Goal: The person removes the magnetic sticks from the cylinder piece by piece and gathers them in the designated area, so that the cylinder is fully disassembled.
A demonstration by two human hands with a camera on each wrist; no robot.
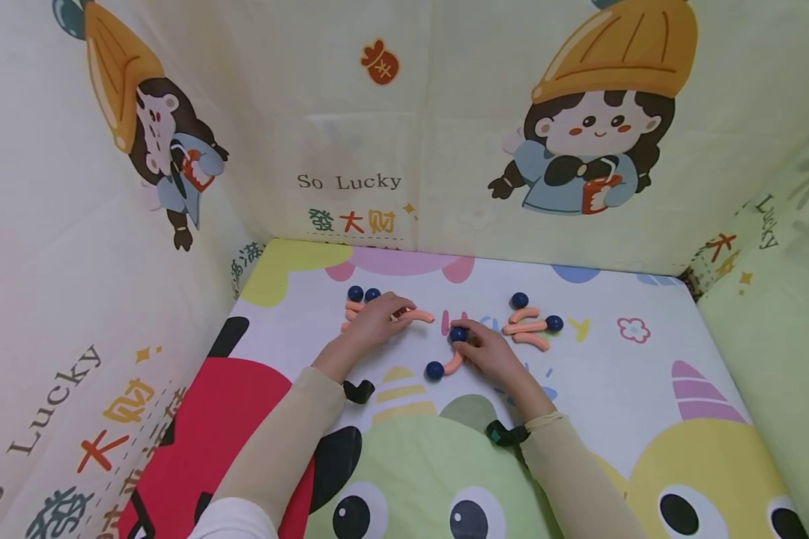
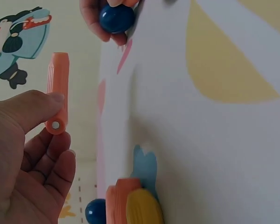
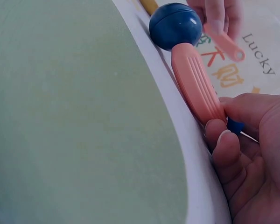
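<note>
My left hand [image 1: 375, 320] pinches a curved salmon-pink magnetic rod [image 2: 59, 88] between thumb and fingers, raised off the mat. A small silvery disc shows at the rod's near end in the left wrist view. To its right, my right hand [image 1: 491, 353] grips another pink rod [image 3: 196, 81] by one end. A dark blue ball [image 3: 175, 26] sits on that rod's free end. Beside the right fingertips is a second blue ball [image 1: 457, 335], mostly covered by the fingers in the right wrist view. The two hands' pieces are apart.
Behind the left hand lie blue balls [image 1: 355, 293] and several pink rods [image 1: 354, 306], partly hidden. Right of the right hand are more pink rods [image 1: 531, 340] and two blue balls [image 1: 554, 323]. A printed mat [image 1: 607, 374] covers the table, with cloth walls [image 1: 458, 150] around it.
</note>
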